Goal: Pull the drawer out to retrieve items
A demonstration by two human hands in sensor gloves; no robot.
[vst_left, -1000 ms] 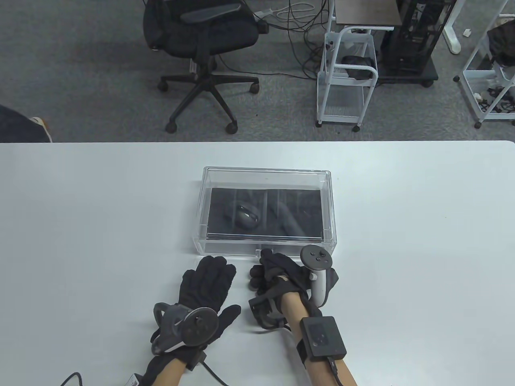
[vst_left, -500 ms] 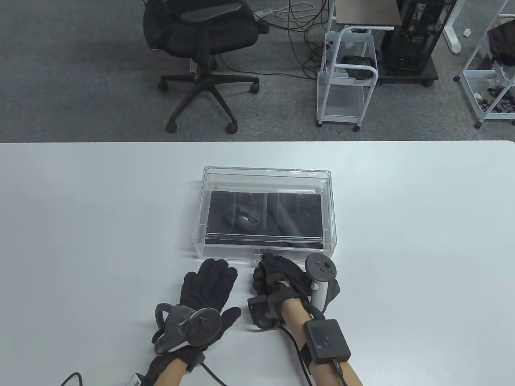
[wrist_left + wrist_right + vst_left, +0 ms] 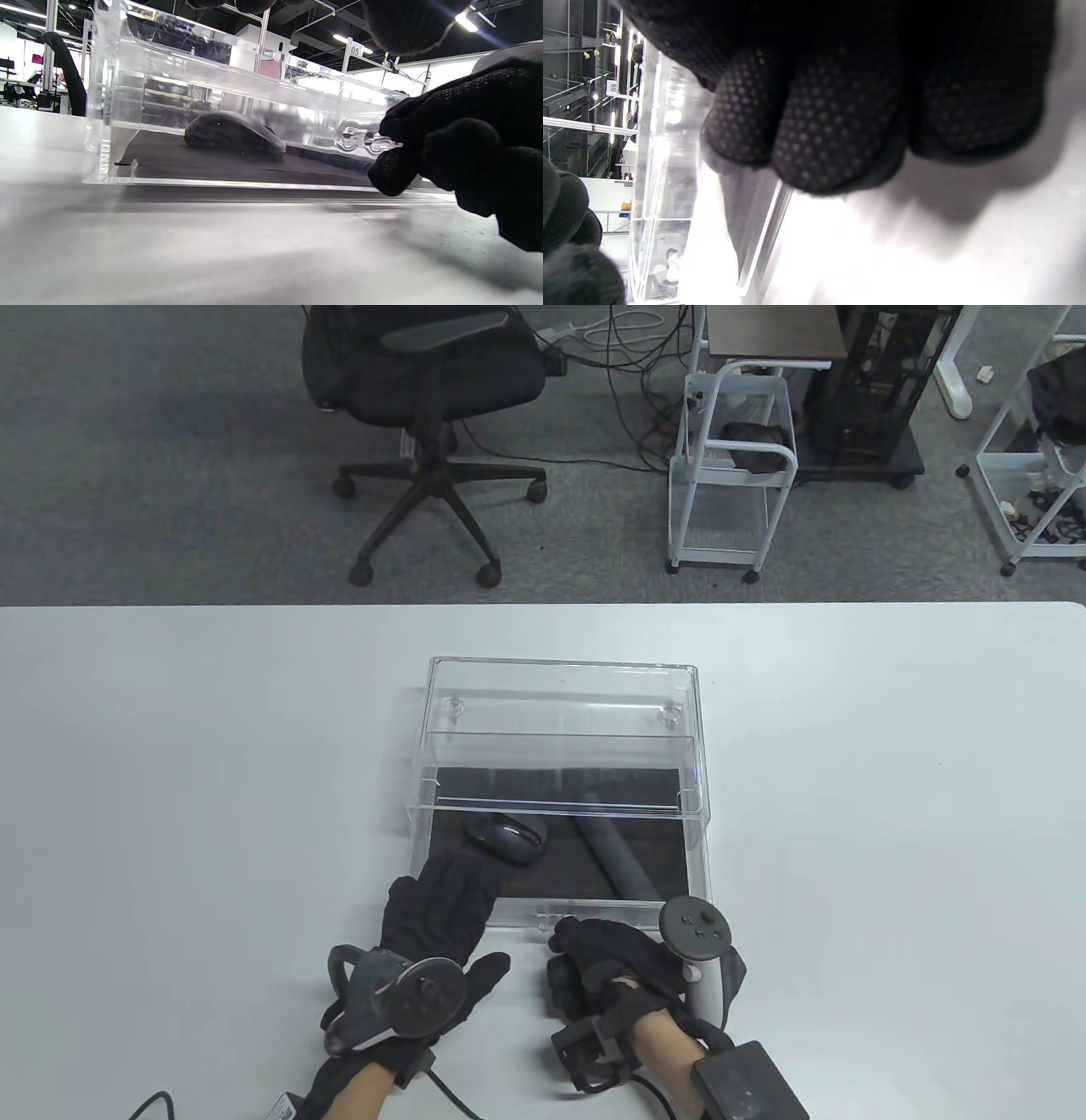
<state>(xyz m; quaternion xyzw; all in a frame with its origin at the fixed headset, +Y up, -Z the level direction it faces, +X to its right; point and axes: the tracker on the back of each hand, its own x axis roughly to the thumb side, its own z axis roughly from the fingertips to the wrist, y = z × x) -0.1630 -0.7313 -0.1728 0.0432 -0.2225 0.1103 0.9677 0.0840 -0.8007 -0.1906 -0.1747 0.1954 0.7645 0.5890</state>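
Observation:
A clear acrylic case [image 3: 560,687] stands mid-table with its clear drawer [image 3: 594,909] pulled partly out toward me. On the drawer's black liner lie a dark computer mouse [image 3: 506,838] and a grey tube [image 3: 618,865]. My right hand [image 3: 564,937] pinches the small clear handle [image 3: 556,918] at the middle of the drawer front. My left hand [image 3: 441,899] lies flat and open, its fingers over the drawer's front left corner near the mouse. The left wrist view shows the mouse [image 3: 233,135] behind the front wall and my right hand [image 3: 458,144] on the handle [image 3: 365,142].
The white table [image 3: 170,772] stretches wide on both sides of the case. Beyond its far edge stand a black office chair [image 3: 424,381] and a white wire cart [image 3: 734,466]. A cable [image 3: 450,1094] trails from my left wrist.
My right hand has pulled the drawer toward me by its handle; the mouse and tube slid out from under the case top. The left hand stayed put and the drawer front reached its fingers.

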